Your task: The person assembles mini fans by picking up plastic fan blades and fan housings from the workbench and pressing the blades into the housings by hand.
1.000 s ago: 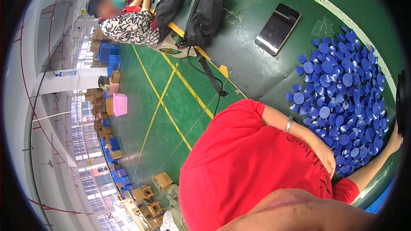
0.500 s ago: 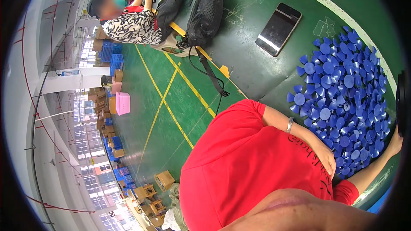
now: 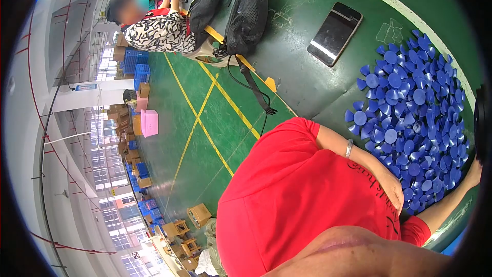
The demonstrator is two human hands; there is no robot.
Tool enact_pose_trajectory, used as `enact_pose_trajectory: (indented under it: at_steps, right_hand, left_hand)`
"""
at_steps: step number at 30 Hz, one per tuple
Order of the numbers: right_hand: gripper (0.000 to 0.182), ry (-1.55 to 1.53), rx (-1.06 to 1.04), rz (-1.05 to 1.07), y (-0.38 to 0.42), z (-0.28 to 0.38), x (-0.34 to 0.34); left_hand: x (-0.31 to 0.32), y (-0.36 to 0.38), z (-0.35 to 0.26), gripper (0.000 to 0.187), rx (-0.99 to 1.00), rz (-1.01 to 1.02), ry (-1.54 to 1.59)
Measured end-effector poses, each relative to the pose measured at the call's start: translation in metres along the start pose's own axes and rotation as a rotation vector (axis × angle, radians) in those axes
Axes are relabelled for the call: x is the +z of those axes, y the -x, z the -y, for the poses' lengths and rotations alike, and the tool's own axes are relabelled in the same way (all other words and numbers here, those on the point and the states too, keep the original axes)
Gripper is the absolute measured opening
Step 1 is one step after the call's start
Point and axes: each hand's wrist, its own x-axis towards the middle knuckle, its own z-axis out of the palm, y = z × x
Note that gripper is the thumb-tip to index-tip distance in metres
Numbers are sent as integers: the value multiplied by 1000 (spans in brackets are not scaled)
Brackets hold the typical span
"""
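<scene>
A wide pile of small blue plastic pieces (image 3: pixel 410 118), with round flat faces and flared cone shapes, lies on the dark green table (image 3: pixel 302 87). My left hand (image 3: pixel 389 191), below a silver bracelet (image 3: pixel 349 147), lies at the pile's near edge against my red shirt (image 3: pixel 297 190). Its fingers look loosely extended, their tips partly hidden, with nothing seen in them. Past the pile's right side reaches my right hand (image 3: pixel 474 173), at the edge of view beside a dark object (image 3: pixel 480 123) I cannot make out. Its fingers are hidden.
A phone (image 3: pixel 335 34) lies on the table left of the pile. Black mesh bag (image 3: pixel 247 18) and its hanging strap (image 3: pixel 253 87) sit at the table edge. A co-worker in a patterned top (image 3: pixel 161 32) sits farther along. Boxes and crates line the floor beyond.
The view has shifted slightly. The co-worker's hands have moved a little. My left hand stays in place by the pile, and my right hand hardly differs.
</scene>
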Motion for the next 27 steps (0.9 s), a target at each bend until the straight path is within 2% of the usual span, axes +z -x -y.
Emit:
enact_pose_trajectory:
  at_steps: [6,8,11,17,27]
  right_hand:
    - [40,36,-37,309,-23,-131,49]
    - [36,20,0,184,-17,-92,34]
    - [36,-65,21,-7,-1,28,-10]
    - [35,-101,25,-24,0,20,-5]
    - [45,59,-55,98,-12,-86,32]
  left_hand:
    - [0,-4,13,33,7,18,-12]
    - [1,-4,12,33,-1,13,-3]
    - [2,-3,11,32,-13,3,8]
    - [2,-4,17,32,17,-3,14]
    - [2,-4,13,32,-9,1,-6]
